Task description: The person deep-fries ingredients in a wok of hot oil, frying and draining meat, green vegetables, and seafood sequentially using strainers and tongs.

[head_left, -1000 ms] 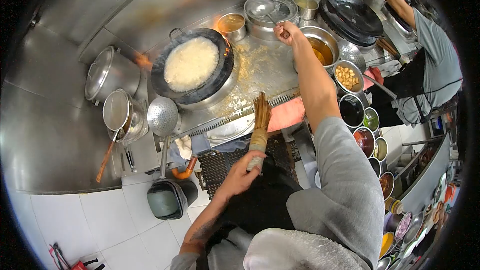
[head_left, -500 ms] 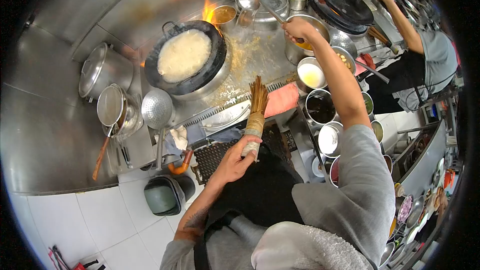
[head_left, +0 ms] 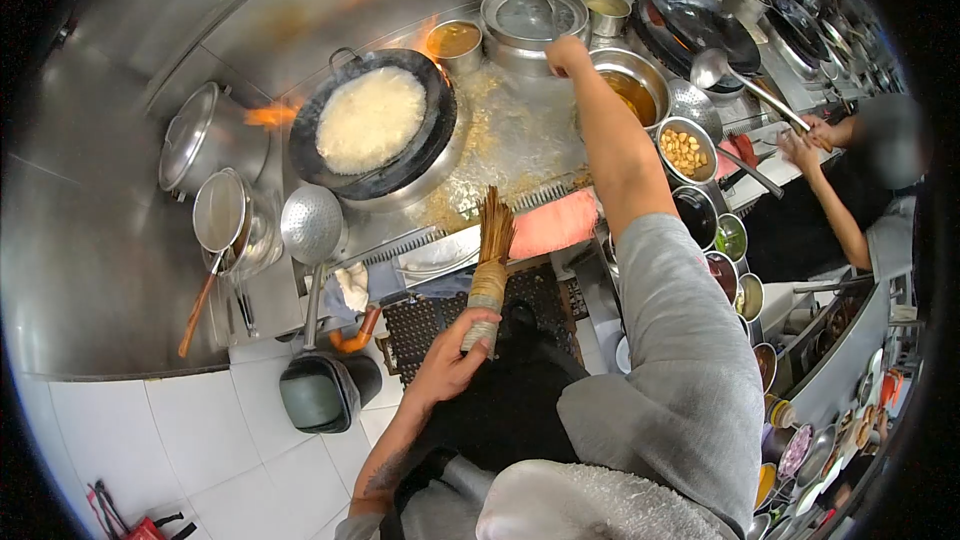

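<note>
Steel stove [head_left: 530, 130], both hands occupied

Near the far edge, the right hand [head_left: 569, 57] grips a ladle [head_left: 523, 16], its bowl over a metal pot [head_left: 515, 56]. Before the front edge, the left hand [head_left: 447, 358] clasps a brush [head_left: 490, 275] by its bound handle. A wok [head_left: 440, 110] of pale froth [head_left: 370, 120] sits toward the left edge.

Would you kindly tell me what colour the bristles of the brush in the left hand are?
The bristles are brown, best seen in the head view.

Shiny steel walls [head_left: 95, 250], white tiled floor [head_left: 195, 430], black perforated mat [head_left: 418, 325], grey counter [head_left: 845, 345].
</note>
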Demonstrator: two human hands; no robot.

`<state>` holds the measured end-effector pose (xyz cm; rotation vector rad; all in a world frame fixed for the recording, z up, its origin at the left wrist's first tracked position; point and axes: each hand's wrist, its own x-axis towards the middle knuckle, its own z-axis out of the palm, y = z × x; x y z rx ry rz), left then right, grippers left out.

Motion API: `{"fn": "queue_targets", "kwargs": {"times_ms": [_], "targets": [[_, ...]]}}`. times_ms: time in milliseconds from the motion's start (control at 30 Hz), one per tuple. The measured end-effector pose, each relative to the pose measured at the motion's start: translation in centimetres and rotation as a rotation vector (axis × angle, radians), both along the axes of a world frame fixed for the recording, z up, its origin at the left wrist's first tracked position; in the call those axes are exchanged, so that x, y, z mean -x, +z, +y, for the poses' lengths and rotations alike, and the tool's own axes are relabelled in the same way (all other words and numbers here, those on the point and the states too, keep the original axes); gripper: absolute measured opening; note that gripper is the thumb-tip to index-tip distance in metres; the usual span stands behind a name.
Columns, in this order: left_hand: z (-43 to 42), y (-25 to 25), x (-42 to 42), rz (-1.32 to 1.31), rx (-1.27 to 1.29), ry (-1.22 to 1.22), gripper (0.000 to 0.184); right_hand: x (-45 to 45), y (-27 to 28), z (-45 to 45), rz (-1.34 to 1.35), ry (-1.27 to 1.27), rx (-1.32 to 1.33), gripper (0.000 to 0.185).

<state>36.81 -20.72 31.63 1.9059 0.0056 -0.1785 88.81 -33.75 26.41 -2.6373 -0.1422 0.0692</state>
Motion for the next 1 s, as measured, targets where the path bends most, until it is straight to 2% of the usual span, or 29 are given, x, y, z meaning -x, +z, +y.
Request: {"fn": "queue_targets", "kwargs": {"times_ms": [100,133,200,333,367,467,633,667,733,867,900,967,1000], "targets": [[0.3,0.4,0.4,0.020,-0.010,-0.001,0.028,-0.1,0.2,-1.2,0.711,-0.313,-1.679,0.018],[0.5,0.4,0.4,0.014,-0.011,0.007,0.028,0.2,0.1,-1.8,0.713,-0.303,-1.677,0.018],[0.7,0.0,0.7,0.018,0.024,-0.027,0.029,1.9,-0.6,-3.6,1.020,-0.203,-1.871,0.021],[1.0,-0.7,1.2,-0.035,0.021,-0.057,0.029,4.3,2.4,-5.0,1.016,-0.154,-1.731,0.025],[1.1,-0.5,1.9,-0.012,0.035,-0.070,0.029,5.4,3.2,-5.2,1.041,-0.134,-1.695,0.016],[1.7,-0.2,3.1,-0.020,0.065,-0.100,0.029,7.6,5.1,-4.9,1.042,-0.129,-1.603,0.017],[2.7,-0.3,5.2,-0.104,0.121,-0.133,0.029,12.7,7.0,-4.6,0.877,-0.129,-1.242,0.019],[3.0,-0.3,5.6,-0.097,0.147,-0.143,0.029,13.5,7.0,-4.8,0.870,-0.137,-1.236,0.019],[3.6,-0.4,6.2,-0.083,0.179,-0.164,0.029,16.8,7.4,-4.8,0.572,-0.018,-0.767,0.023],[4.6,-0.5,6.8,-0.084,0.180,-0.198,0.028,22.5,10.1,-4.7,0.262,0.095,-0.038,0.028],[4.6,-0.5,6.6,-0.064,0.179,-0.200,0.028,21.8,9.3,-5.1,0.264,0.088,-0.038,0.028],[4.6,-0.7,6.1,-0.060,0.162,-0.200,0.028,19.1,6.9,-5.7,-0.132,0.166,0.133,0.033],[4.6,-0.7,5.8,-0.065,0.143,-0.193,0.028,18.2,6.8,-5.3,-0.129,0.166,0.119,0.033]]}}
